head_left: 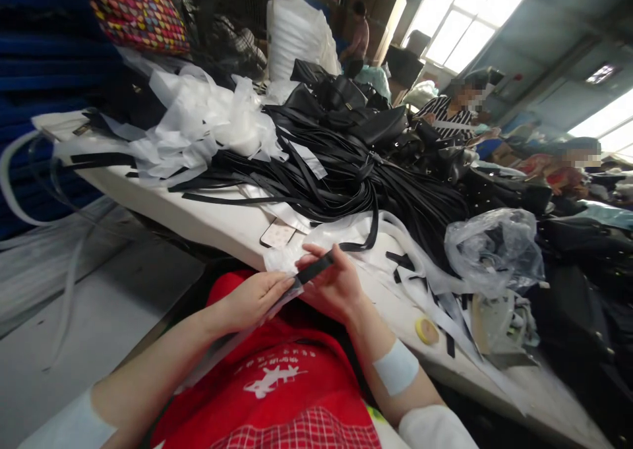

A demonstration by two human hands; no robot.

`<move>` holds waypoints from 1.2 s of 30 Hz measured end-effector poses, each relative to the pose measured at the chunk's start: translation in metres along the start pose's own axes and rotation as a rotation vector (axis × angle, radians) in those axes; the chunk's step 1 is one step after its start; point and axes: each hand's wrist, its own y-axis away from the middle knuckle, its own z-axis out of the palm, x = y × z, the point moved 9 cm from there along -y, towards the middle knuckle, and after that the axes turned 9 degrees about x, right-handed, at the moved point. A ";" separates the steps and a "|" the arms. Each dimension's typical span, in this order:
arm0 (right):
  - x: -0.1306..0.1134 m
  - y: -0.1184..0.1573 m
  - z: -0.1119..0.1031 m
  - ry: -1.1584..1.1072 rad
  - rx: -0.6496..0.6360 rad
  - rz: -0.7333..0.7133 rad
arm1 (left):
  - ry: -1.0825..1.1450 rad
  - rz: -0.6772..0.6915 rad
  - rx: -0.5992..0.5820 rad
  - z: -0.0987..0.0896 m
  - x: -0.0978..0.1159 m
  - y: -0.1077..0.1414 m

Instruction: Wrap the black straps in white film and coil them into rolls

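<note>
Near the table's front edge, above my lap, both hands are on one black strap (pixel 315 268). My left hand (pixel 260 299) pinches its lower end, together with a translucent plastic strip (pixel 284 300) that hangs down toward the apron. My right hand (pixel 341 284) is half curled, palm up, with the strap running between thumb and fingers. From there the strap appears to loop back toward a large bundle of black straps (pixel 341 179) on the table. Just beyond my hands lies a phone with a pale patterned back (pixel 278 233). White strip material (pixel 395 228) lies beside it.
Crumpled white film (pixel 212 119) covers the table's left end. Black bags (pixel 376 126) are piled behind the straps. A clear plastic bag (pixel 494 248), a yellow tape roll (pixel 426 331) and short black pieces (pixel 399 263) lie to the right. Co-workers (pixel 448 116) sit farther back.
</note>
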 end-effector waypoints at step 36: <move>-0.082 0.014 -0.020 0.337 0.158 -0.407 | 0.130 -0.098 -0.008 0.038 0.020 -0.030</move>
